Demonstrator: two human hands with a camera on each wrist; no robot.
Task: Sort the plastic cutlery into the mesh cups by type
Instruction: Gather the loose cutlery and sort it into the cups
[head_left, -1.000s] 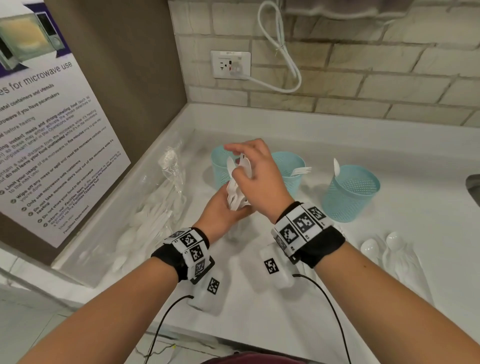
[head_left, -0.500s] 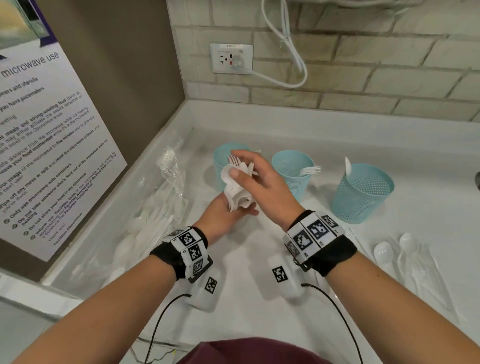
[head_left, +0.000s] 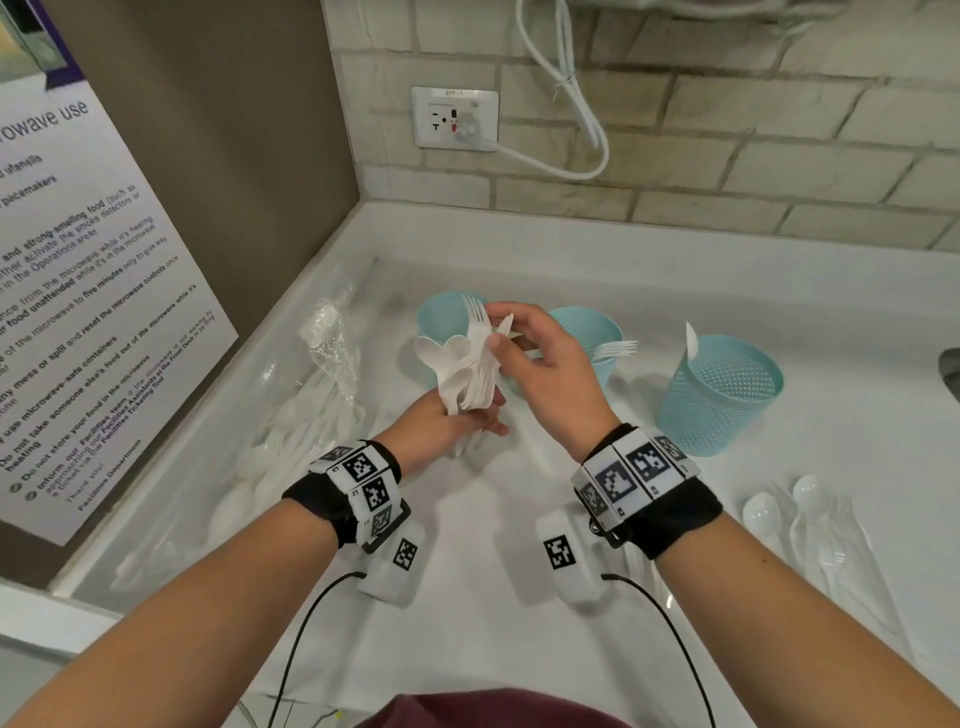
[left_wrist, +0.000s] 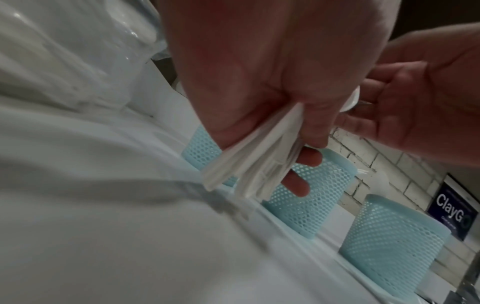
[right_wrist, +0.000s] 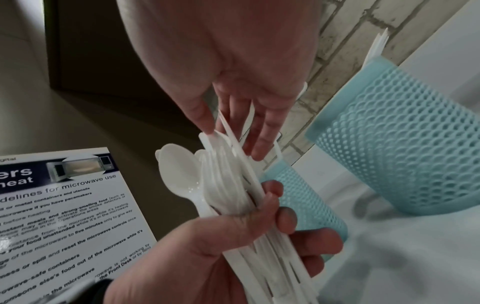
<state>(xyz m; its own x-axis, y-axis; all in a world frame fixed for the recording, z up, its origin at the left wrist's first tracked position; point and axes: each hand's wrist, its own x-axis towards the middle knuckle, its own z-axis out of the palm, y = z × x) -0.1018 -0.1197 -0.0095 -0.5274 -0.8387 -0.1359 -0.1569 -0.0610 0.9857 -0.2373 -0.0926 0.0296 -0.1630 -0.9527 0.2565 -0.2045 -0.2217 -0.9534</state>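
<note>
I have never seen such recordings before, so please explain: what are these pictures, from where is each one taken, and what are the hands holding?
No machine: a person works with bare hands, wearing cameras. One picture comes from the head, looking down; the two others come from each wrist. The left hand grips a bundle of white plastic cutlery, spoons and forks mixed. The right hand pinches one piece at the bundle's top. On the white counter stand three blue mesh cups; loose spoons lie to the right.
</note>
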